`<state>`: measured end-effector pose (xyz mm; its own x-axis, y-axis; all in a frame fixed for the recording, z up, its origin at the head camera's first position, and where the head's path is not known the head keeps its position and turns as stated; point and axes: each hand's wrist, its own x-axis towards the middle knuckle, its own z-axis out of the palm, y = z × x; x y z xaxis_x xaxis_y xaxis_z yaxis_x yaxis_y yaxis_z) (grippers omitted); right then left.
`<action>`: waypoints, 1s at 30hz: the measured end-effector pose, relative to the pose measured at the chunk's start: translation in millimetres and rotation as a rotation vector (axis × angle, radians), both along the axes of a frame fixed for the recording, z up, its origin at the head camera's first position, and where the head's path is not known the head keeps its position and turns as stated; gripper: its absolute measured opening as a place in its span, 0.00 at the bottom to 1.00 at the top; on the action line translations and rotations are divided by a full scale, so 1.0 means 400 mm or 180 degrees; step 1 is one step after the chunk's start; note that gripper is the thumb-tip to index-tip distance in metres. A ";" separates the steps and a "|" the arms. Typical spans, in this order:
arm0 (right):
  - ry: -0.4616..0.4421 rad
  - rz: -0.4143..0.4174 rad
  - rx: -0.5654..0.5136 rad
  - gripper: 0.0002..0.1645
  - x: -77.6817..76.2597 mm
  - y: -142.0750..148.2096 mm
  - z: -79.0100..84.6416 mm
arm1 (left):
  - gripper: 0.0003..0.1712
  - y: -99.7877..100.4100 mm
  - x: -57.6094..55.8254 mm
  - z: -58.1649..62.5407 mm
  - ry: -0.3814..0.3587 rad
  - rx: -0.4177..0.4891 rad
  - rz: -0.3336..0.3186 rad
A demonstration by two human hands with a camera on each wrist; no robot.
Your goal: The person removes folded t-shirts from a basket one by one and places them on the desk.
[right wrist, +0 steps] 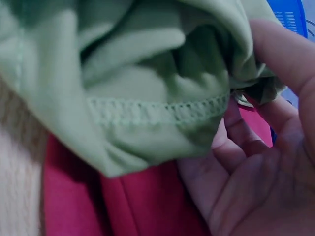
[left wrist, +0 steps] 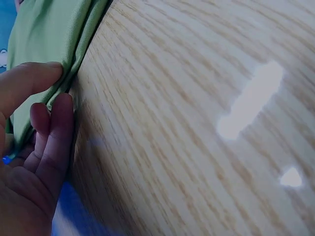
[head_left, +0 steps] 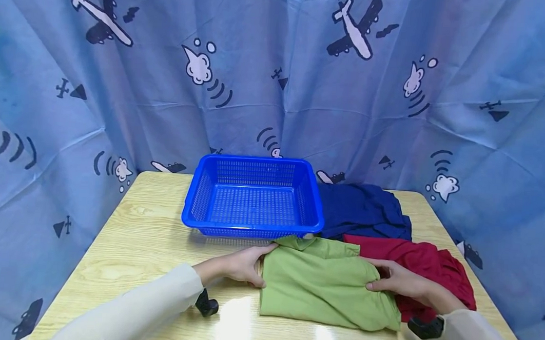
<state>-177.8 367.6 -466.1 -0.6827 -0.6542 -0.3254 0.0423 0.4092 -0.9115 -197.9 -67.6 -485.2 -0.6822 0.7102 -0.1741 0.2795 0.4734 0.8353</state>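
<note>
A light green garment (head_left: 322, 285) lies folded on the table in front of the basket. At its left edge, my left hand (head_left: 244, 265) pinches the cloth, thumb (left wrist: 47, 76) on top and fingers against the side of the fold. My right hand (head_left: 400, 282) grips the right end, thumb above and the other fingers tucked under the cloth. A stitched hem (right wrist: 157, 112) shows at that loose, rumpled end in the right wrist view. Under and beside the right hand lies a red garment (head_left: 438, 266).
Behind the green garment stands a blue plastic basket (head_left: 253, 227) with nothing in it. A dark blue garment (head_left: 363, 210) lies to its right at the back. The wooden table (head_left: 149, 235) ends at a blue curtain (head_left: 258, 87) printed with airplanes.
</note>
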 end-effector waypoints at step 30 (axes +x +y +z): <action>0.0263 -0.0238 0.0418 0.37 0.003 0.005 0.072 | 0.38 -0.035 0.000 0.013 -0.0783 0.0472 0.0216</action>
